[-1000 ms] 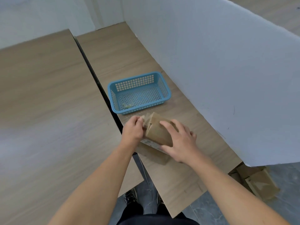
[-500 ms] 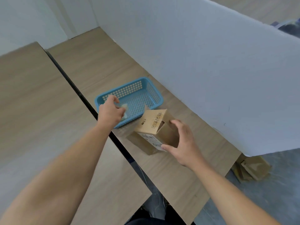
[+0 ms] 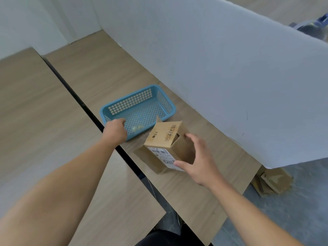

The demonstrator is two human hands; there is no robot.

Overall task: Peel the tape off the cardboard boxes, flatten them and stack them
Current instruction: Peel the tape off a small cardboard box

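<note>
Leftmost, the left hand reaches over the near rim of the blue basket, probably to add to the tape scraps inside; its fingers are hidden, so their spread is unclear. Just right, the cardboard box stands on the bench, with the right hand curled round its near-right side, steadying it.

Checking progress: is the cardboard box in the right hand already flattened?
No, the cardboard box stands upright in full box shape, the right hand holding its side.
</note>
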